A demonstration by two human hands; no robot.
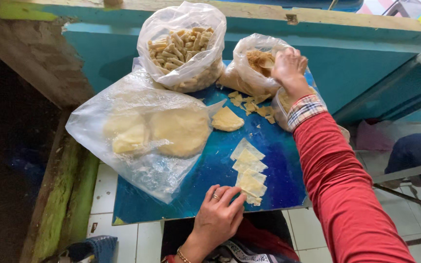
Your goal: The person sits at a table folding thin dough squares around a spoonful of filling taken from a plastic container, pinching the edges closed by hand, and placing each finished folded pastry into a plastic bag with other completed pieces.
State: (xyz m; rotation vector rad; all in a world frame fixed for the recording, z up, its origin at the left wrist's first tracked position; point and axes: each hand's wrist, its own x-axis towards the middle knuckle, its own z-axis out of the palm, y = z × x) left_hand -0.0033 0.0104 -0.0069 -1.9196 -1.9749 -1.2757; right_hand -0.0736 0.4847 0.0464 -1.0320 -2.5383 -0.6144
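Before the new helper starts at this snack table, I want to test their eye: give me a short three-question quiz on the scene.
1. True or false: the right hand reaches into a clear plastic bag of brown filling.
2. What does the left hand touch?
3. Which clear bag holds rolled snack sticks: a) rear, b) front left?

Key: 1 true. 2 The row of thin pale dough squares on the blue tabletop. 3 a.

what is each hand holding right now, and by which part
The right hand reaches into the open bag of brown filling; its grip is hidden. The left hand rests on the pastry squares, holding nothing.
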